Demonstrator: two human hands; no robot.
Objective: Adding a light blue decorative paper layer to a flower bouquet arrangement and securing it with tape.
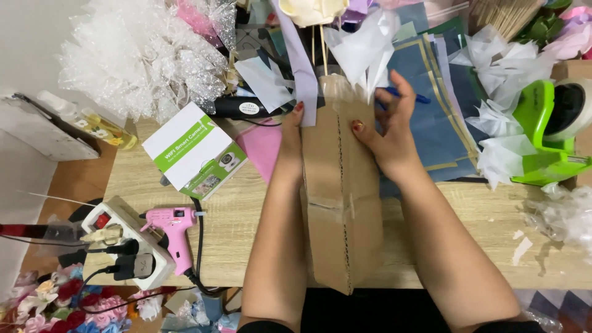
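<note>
A tall brown cardboard box (339, 185) stands on the wooden table (246, 228) in front of me. My left hand (291, 145) presses flat against its left side, thumb near the top edge. Gripping the box's upper right side is my right hand (385, 126), with a blue pen (407, 95) tucked between its fingers. Thin wooden sticks (322, 43) rise out of the box's top toward a cream paper flower (311, 9). A lilac paper strip (302, 68) hangs by the left hand.
A pink glue gun (172, 231) and a white power strip (126, 243) lie at front left, beside a white and green small carton (194, 151). Blue paper sheets (435, 111), white tissue and a green tape dispenser (546, 132) sit right. Clear cellophane (142, 55) piles at back left.
</note>
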